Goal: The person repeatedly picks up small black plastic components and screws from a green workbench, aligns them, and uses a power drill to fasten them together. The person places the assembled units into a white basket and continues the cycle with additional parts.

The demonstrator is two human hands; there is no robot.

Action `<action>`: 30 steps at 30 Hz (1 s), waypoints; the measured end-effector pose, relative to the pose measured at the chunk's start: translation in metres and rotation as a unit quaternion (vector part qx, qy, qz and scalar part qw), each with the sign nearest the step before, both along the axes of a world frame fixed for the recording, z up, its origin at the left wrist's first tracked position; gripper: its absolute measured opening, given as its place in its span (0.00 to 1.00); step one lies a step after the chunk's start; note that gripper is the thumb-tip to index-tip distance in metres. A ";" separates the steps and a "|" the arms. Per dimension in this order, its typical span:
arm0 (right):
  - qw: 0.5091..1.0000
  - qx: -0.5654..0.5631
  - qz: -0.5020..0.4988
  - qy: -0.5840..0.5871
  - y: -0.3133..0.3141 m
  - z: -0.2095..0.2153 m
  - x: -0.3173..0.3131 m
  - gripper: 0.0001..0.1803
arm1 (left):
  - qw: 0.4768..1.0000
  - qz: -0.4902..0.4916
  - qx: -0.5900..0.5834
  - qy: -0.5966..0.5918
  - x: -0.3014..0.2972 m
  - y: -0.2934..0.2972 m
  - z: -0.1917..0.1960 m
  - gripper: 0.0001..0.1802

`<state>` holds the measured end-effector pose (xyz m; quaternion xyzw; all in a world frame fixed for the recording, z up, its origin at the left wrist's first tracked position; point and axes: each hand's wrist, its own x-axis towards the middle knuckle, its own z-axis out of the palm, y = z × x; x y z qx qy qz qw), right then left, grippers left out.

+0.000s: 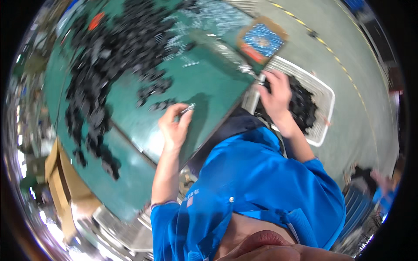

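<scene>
Over the green table (135, 100), my left hand (173, 127) pinches a small shiny metal piece (188, 108) between thumb and fingers. Some black parts (163, 104) lie on the table just beyond that hand. My right hand (277, 98) is at the table's right edge, above a white plastic basket (328, 104) of black parts (305, 104). Its curled thumb and fingers are at the pale end (261, 79) of a long, blurred metallic bar (222, 51). Whether they grip that end is hard to make out.
A large heap of black parts (135, 39) covers the far left of the table, with small clear-blue pieces (213, 17) beside it. A cardboard box (282, 31) of blue pieces stands at the right corner. An open carton (65, 187) is at lower left. Another person's arm (383, 180) shows at far right.
</scene>
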<state>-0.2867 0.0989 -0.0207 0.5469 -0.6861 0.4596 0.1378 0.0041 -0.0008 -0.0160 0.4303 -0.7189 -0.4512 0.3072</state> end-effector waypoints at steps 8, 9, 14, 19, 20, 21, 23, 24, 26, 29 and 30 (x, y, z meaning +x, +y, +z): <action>0.872 0.230 0.414 -0.126 -0.061 0.028 0.123 0.14 | 0.974 0.079 -0.213 0.020 0.012 0.030 0.017 0.13; 0.867 0.209 0.433 -0.126 -0.066 0.026 0.130 0.15 | 0.969 0.092 -0.230 0.015 0.016 0.034 0.025 0.12; 0.813 0.248 0.522 -0.073 -0.072 0.018 0.153 0.10 | 0.916 0.221 0.216 0.254 0.058 0.053 0.000 0.06; 0.813 0.201 0.541 0.076 -0.084 0.014 0.163 0.20 | 0.817 0.288 0.282 0.412 0.091 0.044 -0.023 0.07; 0.815 0.206 0.534 0.092 -0.089 0.015 0.162 0.23 | 0.840 0.282 0.251 0.390 0.093 0.042 -0.021 0.07; 0.837 0.234 0.483 0.108 -0.097 0.019 0.157 0.31 | 0.852 0.279 0.238 0.373 0.091 0.039 -0.018 0.07; 0.877 0.237 0.395 0.139 -0.117 0.021 0.157 0.28 | 0.874 0.279 0.209 0.337 0.090 0.034 -0.012 0.07; 0.880 0.263 0.352 0.182 -0.123 0.025 0.156 0.26 | 0.877 0.267 0.218 0.335 0.085 0.031 -0.012 0.08; 0.860 0.328 0.332 0.207 -0.130 0.024 0.163 0.20 | 0.890 0.220 0.218 0.335 0.072 0.029 -0.010 0.08; 0.868 0.327 0.331 0.175 -0.143 0.008 0.157 0.16 | 0.883 0.200 0.221 0.362 0.062 0.029 -0.013 0.09; 0.871 0.335 0.336 0.129 -0.144 0.007 0.147 0.15 | 0.879 0.195 0.221 0.375 0.060 0.028 -0.014 0.09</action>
